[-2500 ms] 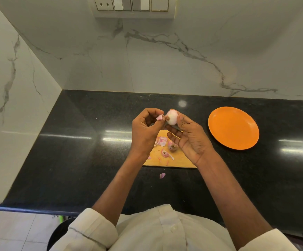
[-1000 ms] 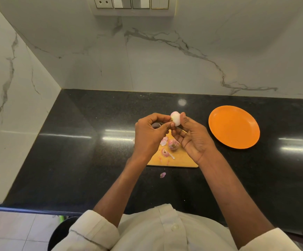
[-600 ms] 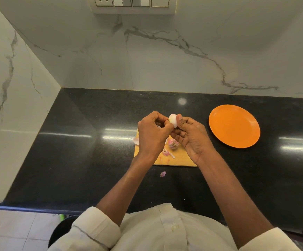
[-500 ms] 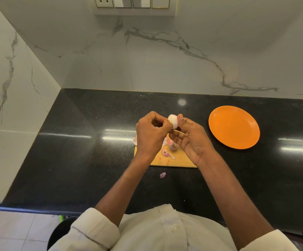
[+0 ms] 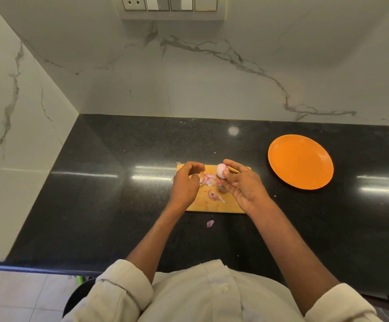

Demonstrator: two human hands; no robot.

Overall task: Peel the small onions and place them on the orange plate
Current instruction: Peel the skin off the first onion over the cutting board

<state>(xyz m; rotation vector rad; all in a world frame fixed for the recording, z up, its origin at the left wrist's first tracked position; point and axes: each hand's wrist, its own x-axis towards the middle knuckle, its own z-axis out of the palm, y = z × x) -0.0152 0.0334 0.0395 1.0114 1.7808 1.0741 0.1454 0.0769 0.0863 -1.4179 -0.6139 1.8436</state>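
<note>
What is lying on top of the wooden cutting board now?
On the wooden cutting board lie pink onion peels and an unpeeled small onion, partly hidden by the right hand. What lies under both hands cannot be seen.

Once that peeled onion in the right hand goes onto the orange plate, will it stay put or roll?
The peeled onion looks round and smooth, so it will probably roll. The orange plate seems shallow with a raised rim, which should likely stop it. Its glossy surface suggests it may be slippery in the right hand.
</note>
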